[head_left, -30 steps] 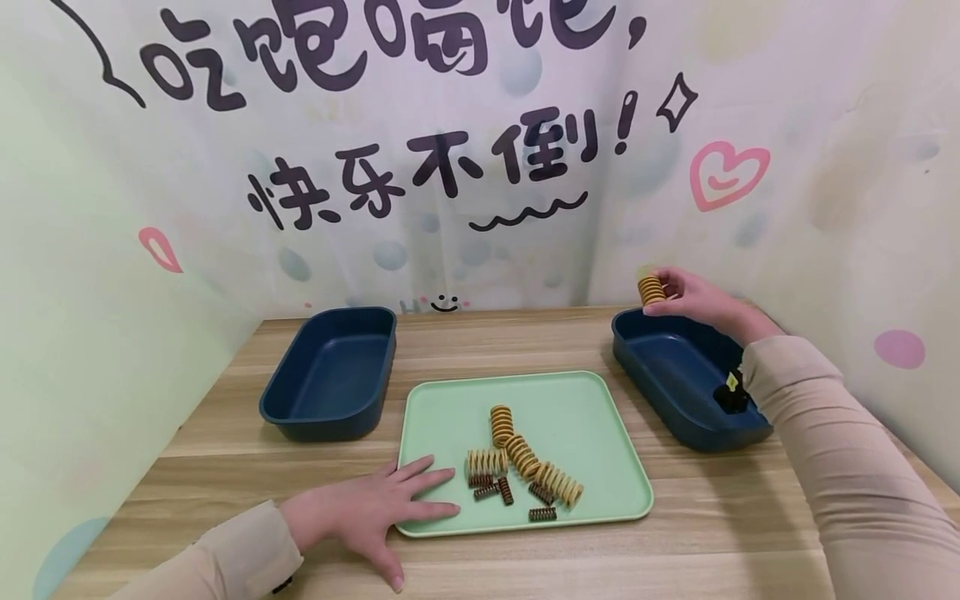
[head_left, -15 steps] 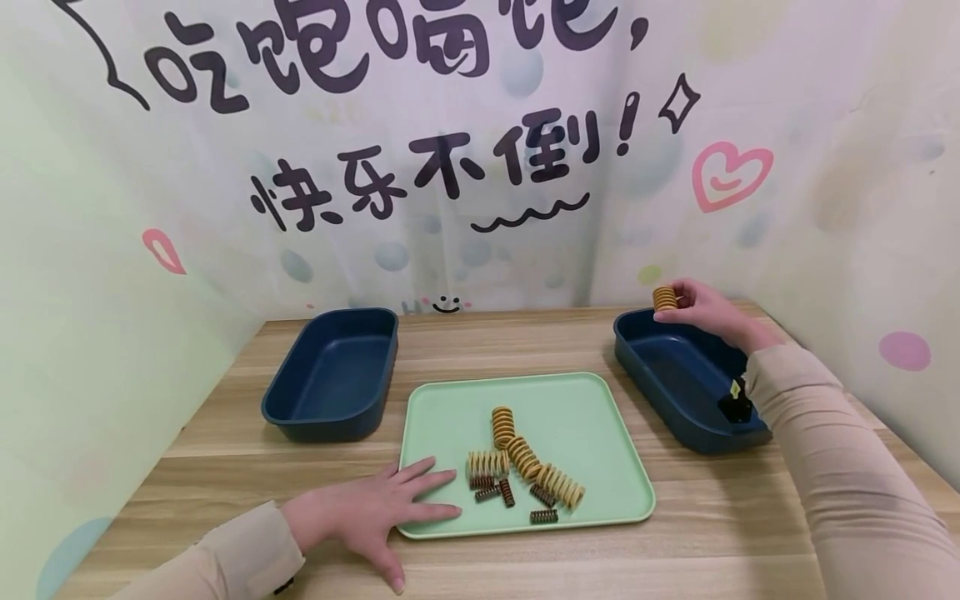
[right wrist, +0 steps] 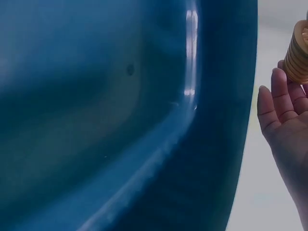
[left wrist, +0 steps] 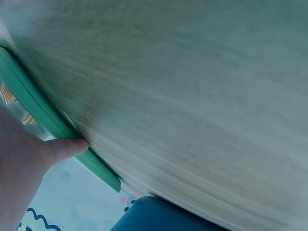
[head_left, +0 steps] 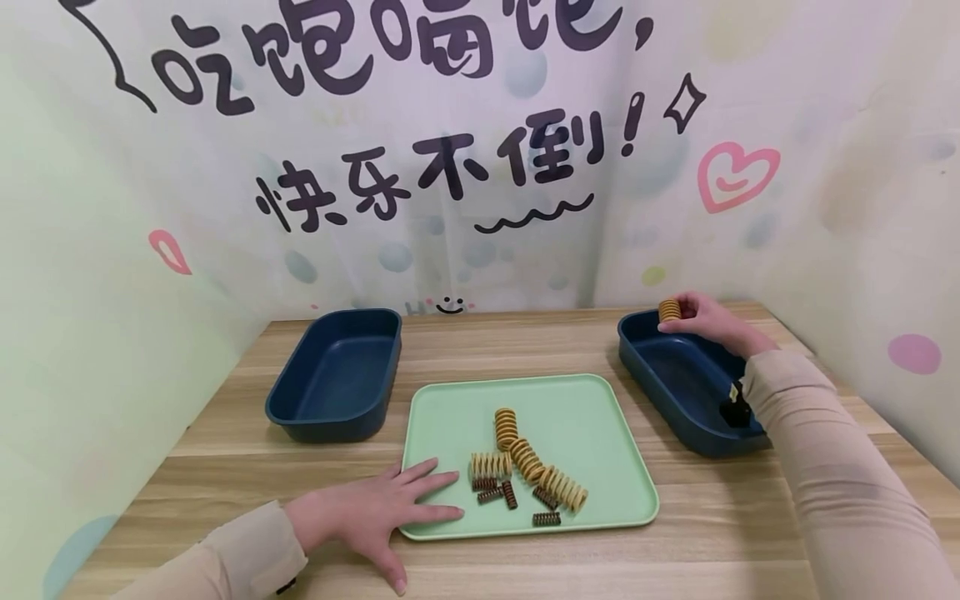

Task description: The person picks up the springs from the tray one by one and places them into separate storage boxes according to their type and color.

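Observation:
My right hand (head_left: pixel 708 321) pinches a yellow coil spring (head_left: pixel 670 311) over the far end of the right blue bin (head_left: pixel 660 400). In the right wrist view, the held spring (right wrist: pixel 297 55) shows at the right edge, between fingertips and thumb side. My left hand (head_left: pixel 382 508) lies with fingers spread, its fingertips on the left edge of the green tray (head_left: pixel 600 417). On that tray lie several larger yellow springs (head_left: pixel 527 460) and several small dark brown springs (head_left: pixel 510 494), grouped near the middle and front.
Another blue bin (head_left: pixel 333 375) stands at the back left with nothing in it. A small black object (head_left: pixel 736 408) shows by the right sleeve, over the right bin. Behind the wooden table (head_left: pixel 517 342) hangs a printed curtain (head_left: pixel 450 108).
My right hand has come down and slightly right with the spring, from above the bin's far rim to about rim height. My left hand has stayed on the tray's edge.

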Demonstrator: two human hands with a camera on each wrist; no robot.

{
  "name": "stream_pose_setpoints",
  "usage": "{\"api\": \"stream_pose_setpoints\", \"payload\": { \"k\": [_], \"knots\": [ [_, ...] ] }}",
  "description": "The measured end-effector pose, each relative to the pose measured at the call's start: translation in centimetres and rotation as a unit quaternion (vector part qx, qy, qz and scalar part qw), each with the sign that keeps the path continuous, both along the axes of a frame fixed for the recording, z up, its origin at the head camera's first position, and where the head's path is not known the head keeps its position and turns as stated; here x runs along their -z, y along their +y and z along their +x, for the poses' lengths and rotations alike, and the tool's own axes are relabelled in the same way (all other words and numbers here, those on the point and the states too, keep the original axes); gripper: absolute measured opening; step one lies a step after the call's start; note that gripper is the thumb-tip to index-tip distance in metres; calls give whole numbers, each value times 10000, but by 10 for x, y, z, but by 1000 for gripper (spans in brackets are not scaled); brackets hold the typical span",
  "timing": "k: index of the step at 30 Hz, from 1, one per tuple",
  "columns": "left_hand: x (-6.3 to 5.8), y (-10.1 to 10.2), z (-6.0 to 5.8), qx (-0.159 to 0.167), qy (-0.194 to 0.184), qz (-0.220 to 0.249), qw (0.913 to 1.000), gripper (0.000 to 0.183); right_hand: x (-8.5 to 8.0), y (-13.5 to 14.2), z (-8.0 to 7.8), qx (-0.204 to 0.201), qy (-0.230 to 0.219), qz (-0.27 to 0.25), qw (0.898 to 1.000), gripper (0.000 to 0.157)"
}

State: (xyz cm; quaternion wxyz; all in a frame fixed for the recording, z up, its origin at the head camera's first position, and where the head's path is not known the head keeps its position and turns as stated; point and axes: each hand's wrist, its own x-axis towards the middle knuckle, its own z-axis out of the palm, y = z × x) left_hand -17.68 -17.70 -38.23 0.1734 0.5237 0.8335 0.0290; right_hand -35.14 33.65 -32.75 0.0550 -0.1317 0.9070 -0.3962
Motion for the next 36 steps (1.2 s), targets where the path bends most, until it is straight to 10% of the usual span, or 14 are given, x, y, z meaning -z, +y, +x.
{"api": "stream_pose_setpoints", "payload": {
  "k": [36],
  "knots": [
    [-4, 3, 1, -99, -128, -133, 9998, 89, 31, 11, -13, -710, -916, 1059, 9876, 62]
  ]
}}
